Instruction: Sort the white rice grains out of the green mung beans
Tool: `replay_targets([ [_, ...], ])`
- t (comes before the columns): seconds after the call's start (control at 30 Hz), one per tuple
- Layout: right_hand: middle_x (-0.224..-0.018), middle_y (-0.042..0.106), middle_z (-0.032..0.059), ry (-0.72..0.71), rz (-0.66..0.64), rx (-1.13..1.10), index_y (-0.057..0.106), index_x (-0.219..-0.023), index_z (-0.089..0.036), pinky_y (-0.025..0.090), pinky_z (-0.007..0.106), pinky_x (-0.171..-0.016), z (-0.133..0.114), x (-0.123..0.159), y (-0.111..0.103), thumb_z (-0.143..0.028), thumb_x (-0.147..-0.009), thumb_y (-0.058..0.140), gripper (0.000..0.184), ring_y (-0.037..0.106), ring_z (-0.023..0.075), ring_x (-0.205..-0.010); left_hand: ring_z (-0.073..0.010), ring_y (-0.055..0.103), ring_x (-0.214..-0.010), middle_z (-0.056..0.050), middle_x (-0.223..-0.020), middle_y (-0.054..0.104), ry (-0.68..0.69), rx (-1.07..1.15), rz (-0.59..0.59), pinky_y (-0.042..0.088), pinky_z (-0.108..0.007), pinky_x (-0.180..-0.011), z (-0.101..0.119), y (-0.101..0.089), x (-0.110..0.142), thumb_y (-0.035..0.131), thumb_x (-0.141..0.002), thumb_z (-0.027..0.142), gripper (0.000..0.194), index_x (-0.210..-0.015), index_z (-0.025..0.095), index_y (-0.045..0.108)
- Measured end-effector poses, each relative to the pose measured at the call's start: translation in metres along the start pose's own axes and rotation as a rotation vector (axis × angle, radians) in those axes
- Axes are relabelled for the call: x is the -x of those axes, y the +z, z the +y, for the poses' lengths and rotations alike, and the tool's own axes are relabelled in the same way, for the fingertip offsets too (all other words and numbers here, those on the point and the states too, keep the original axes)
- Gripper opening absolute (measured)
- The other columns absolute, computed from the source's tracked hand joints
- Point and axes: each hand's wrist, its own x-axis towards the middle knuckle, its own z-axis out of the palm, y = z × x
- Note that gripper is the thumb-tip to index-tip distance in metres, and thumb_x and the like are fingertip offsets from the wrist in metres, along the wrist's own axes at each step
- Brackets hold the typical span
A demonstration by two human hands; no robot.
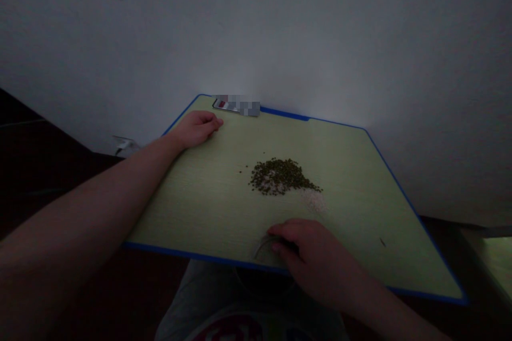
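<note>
A loose pile of green beans (pixel 286 173), apparently mung beans, lies mid-table, mixed with pale grains (pixel 314 200) that spread out at its near right side. My right hand (pixel 306 248) is at the table's near edge, with thumb and fingers pinching a thin, see-through thing with a curved rim (pixel 262 245); its kind is hard to make out in the dim light. Farther back on the left, my left hand (pixel 199 129) rests on the tabletop with its fingers curled in. Nothing shows in it.
The pale green table (pixel 352 160) has a blue edge and stands against a white wall (pixel 256 26). A phone-like flat object (pixel 236 106), partly blurred, lies at the back left. A small dark sliver (pixel 383 242) is at right. A plug (pixel 123 144) sits low on the wall.
</note>
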Motion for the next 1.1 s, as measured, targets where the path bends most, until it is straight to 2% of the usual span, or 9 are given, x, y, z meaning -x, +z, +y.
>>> replay_targets([
  [0.43,-0.091,0.069,0.0029,0.030,0.087,-0.029,0.067,-0.099,-0.022,0.047,0.030,-0.078,0.007,0.013,0.006,-0.018,-0.086,0.050,0.021,0.061,0.0160,-0.084,-0.0087,0.038,-0.045,0.002,-0.048,0.044,0.011,-0.006,0.012,0.028,-0.023,-0.047,-0.003,0.001,-0.001,0.050,-0.076,0.045,0.032,-0.062,0.016,0.054],
  [0.5,-0.088,0.068,0.0031,-0.009,0.147,-0.026,0.066,-0.099,-0.021,0.048,0.028,-0.074,0.009,0.018,0.007,-0.018,-0.087,0.049,0.021,0.061,0.0148,-0.081,-0.0088,0.038,-0.045,0.002,-0.047,0.044,0.009,-0.007,0.004,0.027,-0.023,-0.046,-0.004,0.001,-0.002,0.050,-0.076,0.045,0.032,-0.062,0.016,0.054],
  [0.6,-0.080,0.066,0.0040,-0.138,0.321,0.049,0.065,-0.096,-0.018,0.049,0.026,-0.065,0.013,0.026,0.010,-0.017,-0.087,0.048,0.019,0.060,0.0139,-0.072,-0.0087,0.038,-0.044,0.002,-0.046,0.043,0.018,-0.016,0.004,0.027,-0.023,-0.046,-0.004,0.000,-0.001,0.050,-0.076,0.046,0.033,-0.061,0.017,0.052],
  [0.7,-0.074,0.066,0.0053,-0.292,0.509,0.285,0.067,-0.088,-0.016,0.050,0.028,-0.063,0.016,0.033,0.018,-0.013,-0.086,0.048,0.019,0.059,0.0156,-0.067,-0.0085,0.037,-0.044,0.002,-0.047,0.044,0.028,-0.023,0.010,0.027,-0.023,-0.046,-0.002,0.000,-0.001,0.049,-0.076,0.046,0.034,-0.060,0.017,0.052],
  [0.77,-0.077,0.069,0.0066,-0.359,0.571,0.439,0.067,-0.088,-0.016,0.052,0.031,-0.068,0.017,0.034,0.026,-0.011,-0.086,0.045,0.023,0.061,0.0175,-0.071,-0.0084,0.037,-0.044,0.002,-0.047,0.044,0.023,-0.016,0.000,0.028,-0.023,-0.046,-0.001,0.000,0.000,0.050,-0.076,0.046,0.034,-0.060,0.017,0.052],
  [0.9,-0.095,0.071,0.0093,-0.370,0.557,0.562,0.067,-0.099,-0.015,0.053,0.033,-0.076,0.015,0.028,0.039,-0.006,-0.084,0.040,0.032,0.064,0.0206,-0.086,-0.0085,0.037,-0.044,0.003,-0.047,0.044,0.013,0.006,-0.016,0.028,-0.023,-0.045,-0.001,0.000,-0.001,0.050,-0.076,0.047,0.034,-0.060,0.017,0.052],
  [1.1,-0.102,0.070,0.0101,-0.354,0.561,0.569,0.066,-0.104,-0.011,0.051,0.034,-0.084,0.000,0.007,0.051,-0.004,-0.081,0.043,0.033,0.062,0.0218,-0.094,-0.0090,0.038,-0.044,0.003,-0.047,0.043,0.010,-0.010,-0.004,0.028,-0.023,-0.044,0.001,-0.001,0.001,0.049,-0.076,0.048,0.035,-0.060,0.017,0.051],
])
